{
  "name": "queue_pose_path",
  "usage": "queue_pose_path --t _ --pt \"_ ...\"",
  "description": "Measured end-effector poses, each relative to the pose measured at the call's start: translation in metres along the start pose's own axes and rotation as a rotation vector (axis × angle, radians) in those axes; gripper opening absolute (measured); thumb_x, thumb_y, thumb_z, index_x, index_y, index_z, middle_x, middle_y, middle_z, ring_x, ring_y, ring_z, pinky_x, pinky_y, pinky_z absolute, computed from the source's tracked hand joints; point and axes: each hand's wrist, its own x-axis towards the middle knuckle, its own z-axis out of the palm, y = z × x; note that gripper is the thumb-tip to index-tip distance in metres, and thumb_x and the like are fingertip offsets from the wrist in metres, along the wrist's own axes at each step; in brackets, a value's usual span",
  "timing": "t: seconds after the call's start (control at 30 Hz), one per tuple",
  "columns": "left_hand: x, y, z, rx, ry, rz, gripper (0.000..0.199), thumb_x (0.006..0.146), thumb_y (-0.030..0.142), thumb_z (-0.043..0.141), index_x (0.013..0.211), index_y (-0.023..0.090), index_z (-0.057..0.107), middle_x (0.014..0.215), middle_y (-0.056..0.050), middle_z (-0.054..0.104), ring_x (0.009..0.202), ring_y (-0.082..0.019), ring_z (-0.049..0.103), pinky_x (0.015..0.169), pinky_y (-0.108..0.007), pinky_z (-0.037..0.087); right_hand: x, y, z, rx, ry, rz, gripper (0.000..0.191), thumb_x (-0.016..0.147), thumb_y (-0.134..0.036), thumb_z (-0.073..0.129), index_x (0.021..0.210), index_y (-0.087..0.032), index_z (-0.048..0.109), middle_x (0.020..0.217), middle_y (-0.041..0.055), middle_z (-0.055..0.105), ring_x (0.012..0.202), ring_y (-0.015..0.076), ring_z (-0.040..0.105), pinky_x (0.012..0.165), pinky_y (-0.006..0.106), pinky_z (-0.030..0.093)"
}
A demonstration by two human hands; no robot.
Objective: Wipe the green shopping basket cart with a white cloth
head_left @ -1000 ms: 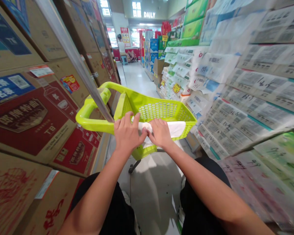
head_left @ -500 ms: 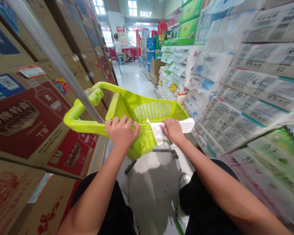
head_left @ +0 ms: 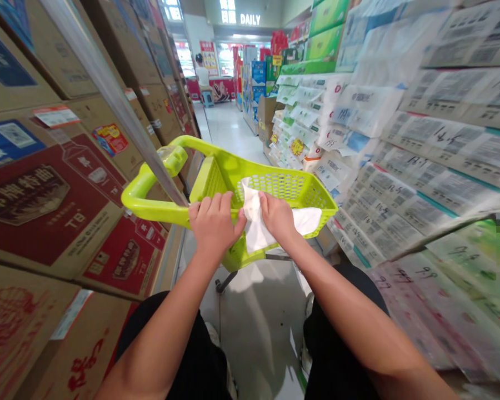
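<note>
A lime-green shopping cart [head_left: 210,150] stands sideways in front of me, its handle end to the left. My left hand [head_left: 216,222] is closed over the cart's near top rim, close to a grey metal pole. Against the same rim, farther right, my right hand [head_left: 277,216] presses a white cloth [head_left: 254,230]. The cloth bunches up beside the thumb, hangs down over the basket's near side and trails out to the right beneath the wrist. The fingertips of the right hand are partly hidden behind the cloth and rim.
Stacked cartons [head_left: 33,205] line the left side, with the slanting metal pole [head_left: 108,94] before them. Wrapped paper packs [head_left: 445,139] are piled on the right. Ahead runs a tiled aisle [head_left: 229,128], where a person [head_left: 202,72] is near a blue stool [head_left: 207,98].
My right hand has slid left along the rim with the cloth, closer to my left hand. The cloth now bunches upward. The cart appears slightly farther right in view.
</note>
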Motion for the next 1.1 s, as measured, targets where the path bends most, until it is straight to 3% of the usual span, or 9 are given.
queue_pose_path --t 0.1,0.2,0.33,0.47,0.57,0.7,0.8,0.93,1.1 --pt "0.004 0.002 0.002 -0.004 -0.007 -0.007 0.05 0.099 0.049 0.048 0.137 0.02 0.063 0.109 -0.014 0.072 0.098 -0.033 0.058 0.092 -0.051 0.031 0.006 -0.006 -0.003 -0.012 -0.045 -0.027 0.062 0.113 -0.051 0.024 0.105 -0.021 0.077 0.097 0.0123 0.08 0.089 0.0265 0.071 0.079 0.034 0.041" --pt "0.006 0.002 0.002 0.001 -0.021 0.012 0.042 0.099 0.046 0.049 0.127 0.023 0.07 0.111 -0.013 0.072 0.1 -0.033 0.058 0.092 -0.052 0.031 0.006 -0.001 -0.004 0.002 -0.033 -0.135 0.058 0.112 -0.054 0.029 0.106 -0.022 0.077 0.108 0.011 0.08 0.103 0.0269 0.07 0.092 0.036 0.041" --pt "0.006 -0.002 0.002 -0.024 -0.056 0.057 0.029 0.098 0.042 0.053 0.102 0.025 0.077 0.107 -0.012 0.071 0.101 -0.034 0.056 0.094 -0.053 0.032 0.003 0.046 -0.012 -0.108 0.063 -0.019 0.048 0.11 -0.049 0.037 0.121 -0.022 0.075 0.125 0.0135 0.076 0.122 0.031 0.063 0.116 0.049 0.028" --pt "0.006 -0.009 0.003 -0.04 -0.056 0.076 0.029 0.1 0.039 0.052 0.094 0.027 0.078 0.101 -0.01 0.072 0.099 -0.032 0.056 0.093 -0.053 0.032 0.001 0.113 -0.027 -0.264 -0.05 0.298 0.054 0.103 -0.058 0.047 0.121 -0.017 0.078 0.124 0.022 0.074 0.117 0.0389 0.064 0.102 0.053 0.039" --pt "0.007 -0.012 0.004 -0.052 -0.028 0.039 0.03 0.101 0.037 0.052 0.09 0.026 0.077 0.098 -0.009 0.073 0.096 -0.031 0.056 0.092 -0.052 0.033 0.001 0.14 -0.035 -0.086 -0.249 0.178 0.052 0.105 -0.051 0.042 0.096 -0.02 0.082 0.092 0.012 0.079 0.089 0.028 0.071 0.08 0.037 0.044" --pt "0.01 -0.014 0.007 -0.031 0.031 -0.022 0.03 0.102 0.033 0.049 0.088 0.025 0.075 0.095 -0.01 0.072 0.092 -0.03 0.057 0.089 -0.05 0.033 -0.002 0.137 -0.041 -0.021 -0.119 0.071 0.048 0.104 -0.046 0.043 0.09 -0.02 0.081 0.085 0.0089 0.08 0.079 0.0233 0.069 0.082 0.034 0.045" --pt "0.011 -0.013 0.008 -0.003 0.071 -0.046 0.032 0.104 0.033 0.046 0.091 0.024 0.073 0.093 -0.01 0.072 0.088 -0.029 0.057 0.086 -0.048 0.033 -0.007 0.124 -0.049 -0.108 0.052 0.092 0.046 0.103 -0.045 0.045 0.088 -0.02 0.08 0.084 0.0104 0.08 0.08 0.0244 0.069 0.099 0.038 0.043" --pt "0.012 -0.011 0.009 0.02 0.072 -0.043 0.034 0.106 0.035 0.043 0.092 0.024 0.072 0.094 -0.01 0.071 0.088 -0.029 0.057 0.084 -0.047 0.032 -0.015 0.109 -0.062 -0.179 0.143 0.149 0.044 0.099 -0.05 0.052 0.078 -0.02 0.076 0.081 0.0131 0.077 0.085 0.0288 0.07 0.096 0.04 0.043" --pt "0.011 -0.009 0.008 0.023 0.069 -0.021 0.034 0.106 0.037 0.041 0.097 0.024 0.071 0.096 -0.01 0.071 0.091 -0.029 0.056 0.087 -0.048 0.031 -0.015 0.092 -0.049 -0.049 0.177 -0.002 0.037 0.102 -0.043 0.047 0.098 -0.019 0.075 0.102 0.0123 0.078 0.102 0.0294 0.068 0.097 0.04 0.043"
